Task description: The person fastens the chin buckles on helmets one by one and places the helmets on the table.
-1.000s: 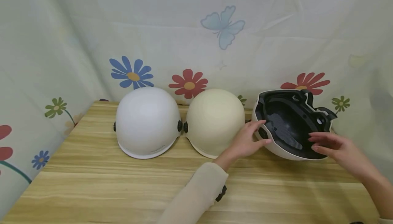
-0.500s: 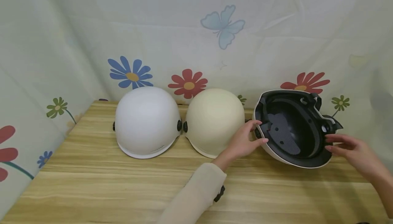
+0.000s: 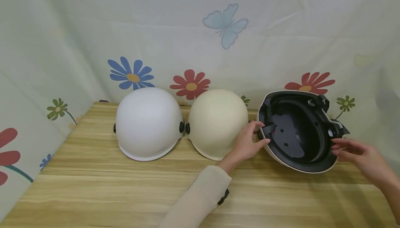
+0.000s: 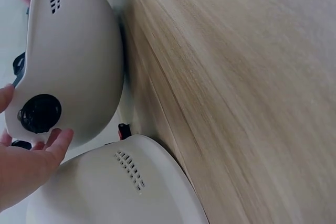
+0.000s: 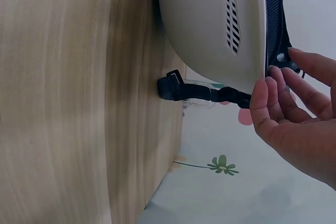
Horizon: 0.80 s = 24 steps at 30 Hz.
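upturned helmet [image 3: 300,134] near worktop [image 3: 125,193]'s back right corner | left hand [image 3: 248,145], right hand [image 3: 365,158] grip opposite sides, likely steadying its round underside | white helmet [image 3: 149,123] rim-down, presumably for stability

There're 3 domed helmets (1 wht [image 3: 149,123], 1 cream [image 3: 218,122], 1 pale blk-lined [image 3: 297,129]), 1 bare L hand [image 3: 246,144], 1 bare R hand [image 3: 365,157], 1 lt. wood-grain bench [image 3: 125,193], 1 pale-blue butterfly print [image 3: 226,27] & 8+ red/blue/grn flower prints [image 3: 191,86].

White, cream, black and floral
The left helmet [image 3: 148,123] is coloured white, the middle helmet [image 3: 217,122] cream, the right helmet [image 3: 289,134] black inside; the curtain [image 3: 140,19] is printed with red, blue and green flowers [image 3: 191,85].
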Available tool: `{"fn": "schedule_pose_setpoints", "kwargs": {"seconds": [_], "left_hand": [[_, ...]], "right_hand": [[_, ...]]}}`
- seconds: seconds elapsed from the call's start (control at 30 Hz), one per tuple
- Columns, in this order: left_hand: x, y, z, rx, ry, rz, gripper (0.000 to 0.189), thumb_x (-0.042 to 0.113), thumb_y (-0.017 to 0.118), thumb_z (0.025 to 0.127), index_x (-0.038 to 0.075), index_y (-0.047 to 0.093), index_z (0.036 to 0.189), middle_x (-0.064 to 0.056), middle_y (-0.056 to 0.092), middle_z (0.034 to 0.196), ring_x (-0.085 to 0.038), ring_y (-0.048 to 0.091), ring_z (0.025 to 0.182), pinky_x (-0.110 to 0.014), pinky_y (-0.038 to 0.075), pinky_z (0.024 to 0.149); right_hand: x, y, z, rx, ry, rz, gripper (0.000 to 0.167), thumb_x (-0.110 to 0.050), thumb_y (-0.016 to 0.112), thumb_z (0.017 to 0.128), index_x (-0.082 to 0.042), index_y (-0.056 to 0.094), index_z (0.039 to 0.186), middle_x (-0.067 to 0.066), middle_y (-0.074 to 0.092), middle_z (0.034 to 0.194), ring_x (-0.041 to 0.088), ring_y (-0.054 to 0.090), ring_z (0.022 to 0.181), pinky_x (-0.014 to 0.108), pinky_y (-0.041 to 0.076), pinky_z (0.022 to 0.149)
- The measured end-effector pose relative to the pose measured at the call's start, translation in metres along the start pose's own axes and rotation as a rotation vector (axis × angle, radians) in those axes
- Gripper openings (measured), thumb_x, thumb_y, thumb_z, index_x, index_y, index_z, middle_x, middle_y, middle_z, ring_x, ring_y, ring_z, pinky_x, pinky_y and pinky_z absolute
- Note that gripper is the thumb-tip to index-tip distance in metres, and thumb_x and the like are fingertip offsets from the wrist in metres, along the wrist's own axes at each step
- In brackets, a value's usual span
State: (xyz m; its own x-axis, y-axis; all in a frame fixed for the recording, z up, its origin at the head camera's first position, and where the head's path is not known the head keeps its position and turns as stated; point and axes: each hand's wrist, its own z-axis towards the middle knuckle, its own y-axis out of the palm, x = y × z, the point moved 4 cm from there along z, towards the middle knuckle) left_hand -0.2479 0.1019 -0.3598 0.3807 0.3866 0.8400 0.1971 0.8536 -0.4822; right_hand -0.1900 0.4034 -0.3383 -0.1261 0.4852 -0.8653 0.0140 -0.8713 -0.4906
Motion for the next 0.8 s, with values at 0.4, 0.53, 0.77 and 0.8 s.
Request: {"fn": "schedule_pose_setpoints", "kwargs": {"seconds": [0.4,0.53,0.77,0.8], "left_hand": [[-0.006,-0.004,-0.003,-0.042,-0.007,-0.046,0.047,0.013,0.069,0.082,0.011,0.048,0.124,-0.004,0.05,0.123,-0.016,0.056,0.102,-0.02,0.046,0.08],[-0.005,-0.005,-0.005,-0.055,0.006,-0.033,0.047,0.012,0.068,0.083,0.01,0.047,0.125,-0.005,0.049,0.124,-0.016,0.055,0.102,-0.021,0.046,0.082],[-0.005,-0.004,-0.008,-0.064,0.016,-0.014,0.047,0.01,0.067,0.083,0.009,0.046,0.125,-0.006,0.048,0.124,-0.016,0.055,0.103,-0.018,0.045,0.082],[-0.005,-0.004,-0.008,-0.064,0.015,-0.013,0.047,0.01,0.067,0.083,0.009,0.046,0.126,-0.006,0.048,0.125,-0.016,0.055,0.103,-0.018,0.044,0.082]], "right_hand": [[-0.002,-0.021,0.007,0.191,0.017,-0.132,0.024,-0.011,0.048,0.095,-0.033,0.048,0.104,-0.023,0.053,0.084,-0.007,0.054,0.071,0.013,0.046,0.057],[0.005,-0.026,0.012,0.219,0.054,-0.124,0.02,-0.018,0.045,0.096,-0.037,0.044,0.102,-0.025,0.052,0.081,-0.005,0.054,0.068,0.014,0.047,0.056],[0.022,-0.026,0.018,0.055,0.132,0.068,0.009,-0.033,0.041,0.096,-0.03,0.045,0.103,-0.015,0.06,0.081,0.005,0.06,0.071,0.022,0.051,0.059],[0.024,-0.025,0.019,0.046,0.129,0.114,0.01,-0.033,0.042,0.095,-0.029,0.046,0.104,-0.013,0.061,0.082,0.005,0.061,0.072,0.023,0.051,0.059]]}}
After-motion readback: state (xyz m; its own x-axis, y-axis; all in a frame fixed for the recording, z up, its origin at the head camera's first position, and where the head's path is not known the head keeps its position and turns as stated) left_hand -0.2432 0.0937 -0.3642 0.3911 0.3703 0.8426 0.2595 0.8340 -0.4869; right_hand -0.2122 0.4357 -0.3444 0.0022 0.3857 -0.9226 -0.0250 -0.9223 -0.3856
